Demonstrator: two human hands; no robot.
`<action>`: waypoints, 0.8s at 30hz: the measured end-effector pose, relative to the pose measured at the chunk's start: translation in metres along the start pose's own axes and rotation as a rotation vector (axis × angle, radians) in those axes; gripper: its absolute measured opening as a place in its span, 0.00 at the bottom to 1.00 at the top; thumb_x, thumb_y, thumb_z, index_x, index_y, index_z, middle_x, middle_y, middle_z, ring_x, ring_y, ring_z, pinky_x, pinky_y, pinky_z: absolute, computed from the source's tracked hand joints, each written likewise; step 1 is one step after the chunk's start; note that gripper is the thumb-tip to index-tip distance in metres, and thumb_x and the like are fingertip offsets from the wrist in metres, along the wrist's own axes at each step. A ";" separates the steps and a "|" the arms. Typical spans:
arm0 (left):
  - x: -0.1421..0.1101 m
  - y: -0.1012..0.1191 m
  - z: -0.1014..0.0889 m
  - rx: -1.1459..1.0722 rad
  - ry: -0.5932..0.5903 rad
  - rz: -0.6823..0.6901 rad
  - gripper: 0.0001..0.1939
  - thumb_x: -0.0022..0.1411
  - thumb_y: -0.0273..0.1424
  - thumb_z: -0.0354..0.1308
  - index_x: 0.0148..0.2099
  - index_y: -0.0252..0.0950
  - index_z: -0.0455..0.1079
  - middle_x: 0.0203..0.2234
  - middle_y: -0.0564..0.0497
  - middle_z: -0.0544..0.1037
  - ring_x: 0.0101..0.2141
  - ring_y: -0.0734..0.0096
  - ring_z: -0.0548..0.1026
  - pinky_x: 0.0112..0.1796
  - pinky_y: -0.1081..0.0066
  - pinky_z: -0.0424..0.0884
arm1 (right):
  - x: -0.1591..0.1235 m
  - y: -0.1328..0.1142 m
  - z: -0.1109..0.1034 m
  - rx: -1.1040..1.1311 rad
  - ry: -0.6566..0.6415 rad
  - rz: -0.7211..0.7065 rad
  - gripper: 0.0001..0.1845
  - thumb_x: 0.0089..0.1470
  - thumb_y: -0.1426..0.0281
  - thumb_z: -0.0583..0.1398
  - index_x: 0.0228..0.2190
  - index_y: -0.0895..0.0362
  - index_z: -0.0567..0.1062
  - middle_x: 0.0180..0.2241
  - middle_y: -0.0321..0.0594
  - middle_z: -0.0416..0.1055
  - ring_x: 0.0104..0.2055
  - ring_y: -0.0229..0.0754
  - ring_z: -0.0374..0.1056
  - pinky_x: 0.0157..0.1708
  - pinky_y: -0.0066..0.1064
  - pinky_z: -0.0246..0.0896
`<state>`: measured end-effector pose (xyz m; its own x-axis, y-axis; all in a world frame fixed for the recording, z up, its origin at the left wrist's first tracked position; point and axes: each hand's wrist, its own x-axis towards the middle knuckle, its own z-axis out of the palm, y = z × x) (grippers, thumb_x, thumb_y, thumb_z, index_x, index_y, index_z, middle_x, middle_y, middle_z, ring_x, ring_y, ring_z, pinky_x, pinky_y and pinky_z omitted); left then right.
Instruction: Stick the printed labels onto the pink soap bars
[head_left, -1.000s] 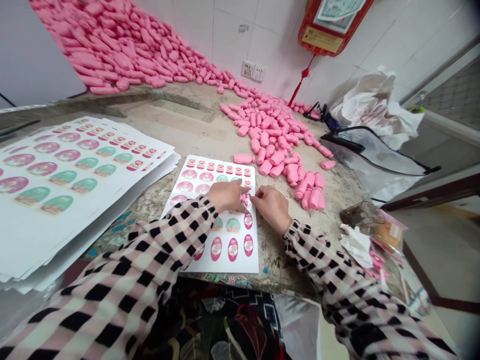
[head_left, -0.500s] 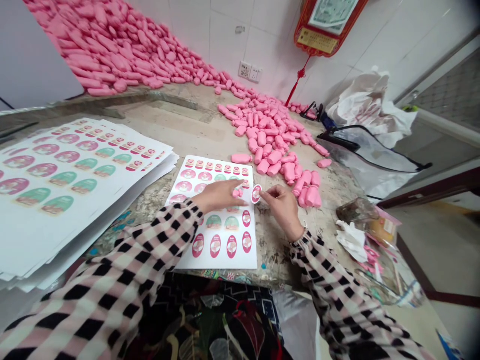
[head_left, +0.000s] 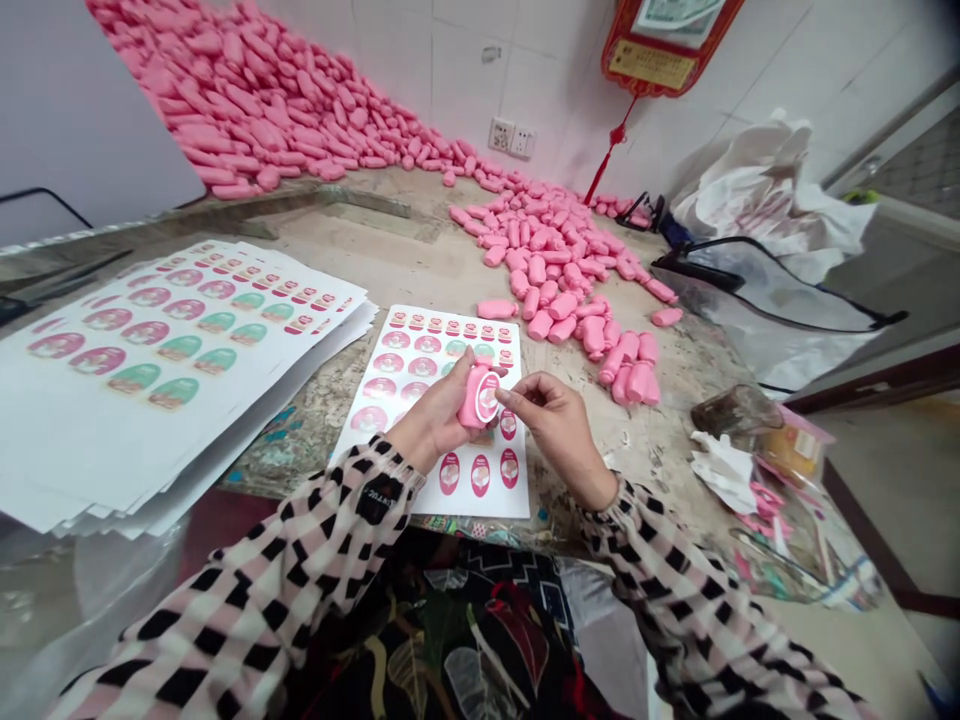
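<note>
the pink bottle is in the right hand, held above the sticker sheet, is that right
Wrong hand: the head view shows the pink bottle in the left hand, held above the sticker sheet; the right hand is at its oval label.

A worn, stained table holds it all. At six o'clock, by the front edge, a sheet of stickers lies flat. A loose stack of sticker sheets sits at nine o'clock. Small pink bottles are heaped in a large pile at eleven o'clock and a smaller heap at one. Crumpled tissue lies at four o'clock.
</note>
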<state>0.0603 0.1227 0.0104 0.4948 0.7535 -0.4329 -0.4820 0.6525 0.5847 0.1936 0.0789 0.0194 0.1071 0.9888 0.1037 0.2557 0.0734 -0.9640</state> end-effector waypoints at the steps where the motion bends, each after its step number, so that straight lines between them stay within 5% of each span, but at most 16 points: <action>1: 0.000 0.000 -0.001 0.012 -0.007 -0.007 0.23 0.62 0.48 0.44 0.37 0.34 0.68 0.17 0.53 0.65 0.18 0.75 0.65 0.18 0.75 0.62 | 0.000 0.001 0.000 -0.006 -0.001 0.004 0.14 0.44 0.59 0.64 0.22 0.56 0.70 0.21 0.31 0.66 0.20 0.32 0.59 0.22 0.26 0.56; 24: -0.001 -0.004 0.002 0.033 -0.042 -0.037 0.28 0.58 0.54 0.44 0.40 0.33 0.67 0.15 0.54 0.65 0.13 0.76 0.65 0.15 0.75 0.62 | 0.001 0.010 0.004 -0.109 0.003 0.045 0.13 0.44 0.59 0.63 0.23 0.56 0.71 0.22 0.33 0.69 0.23 0.35 0.63 0.26 0.28 0.58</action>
<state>0.0634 0.1197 0.0100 0.5423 0.7245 -0.4255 -0.4394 0.6762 0.5914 0.1927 0.0807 0.0085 0.1235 0.9904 0.0617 0.3533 0.0142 -0.9354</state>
